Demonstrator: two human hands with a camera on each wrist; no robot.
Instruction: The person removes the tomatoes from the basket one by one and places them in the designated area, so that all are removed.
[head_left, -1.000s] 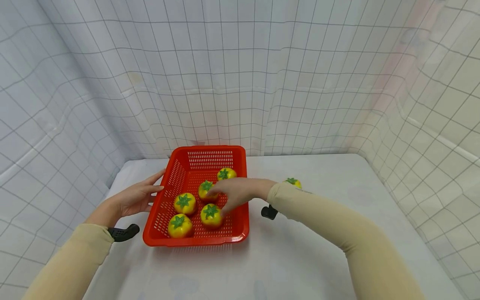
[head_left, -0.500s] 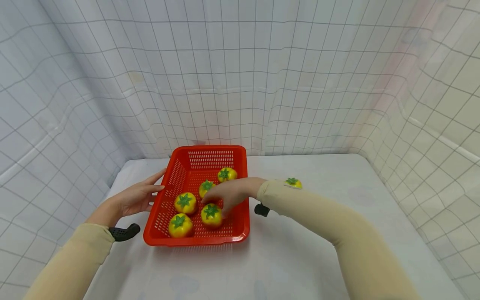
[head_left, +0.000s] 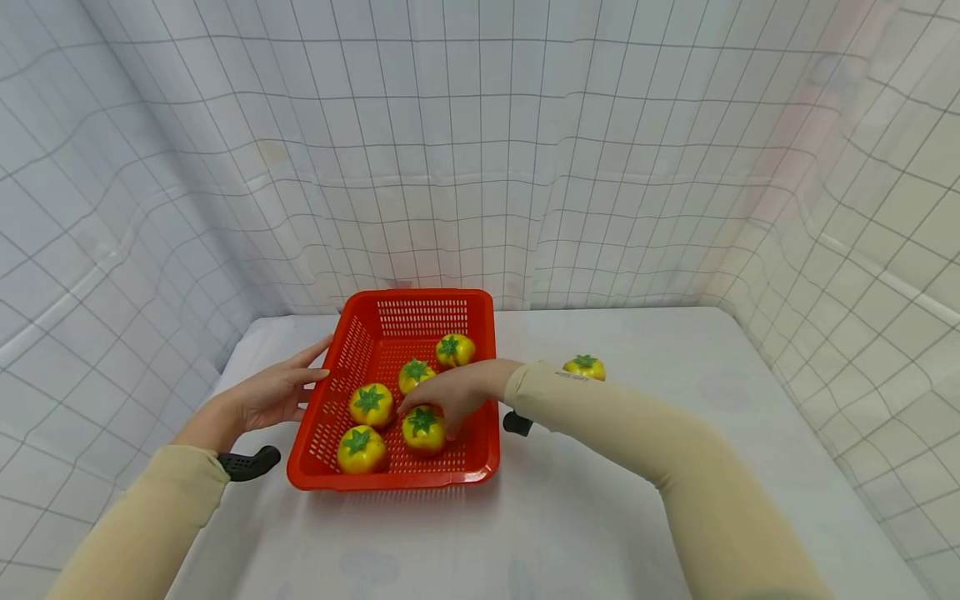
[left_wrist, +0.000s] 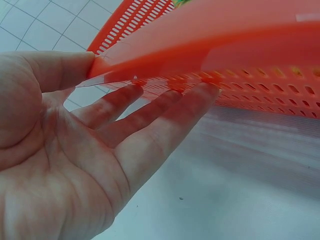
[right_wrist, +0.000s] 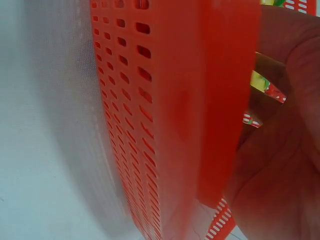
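A red plastic basket with slotted walls holds several yellow tomatoes with green star-shaped tops. Over its right rim reaches my right hand, whose fingers and thumb curl round the front right tomato. That tomato sits on the basket floor. Its underside and part of my grip are hidden; in the right wrist view the rim covers the fingertips. My left hand is at the basket's left side, thumb touching the rim edge and fairly straight fingers against the outer wall. Another tomato lies at the front left.
One more tomato lies on the white table right of the basket, beyond my right sleeve. Further tomatoes, such as the back one, share the basket. White gridded curtains enclose the table at the back and sides.
My right hand has shifted slightly left and lower, its fingers now round the front right tomato. The sleeve uncovers more of the tomato on the table. My left hand and the basket stay put.
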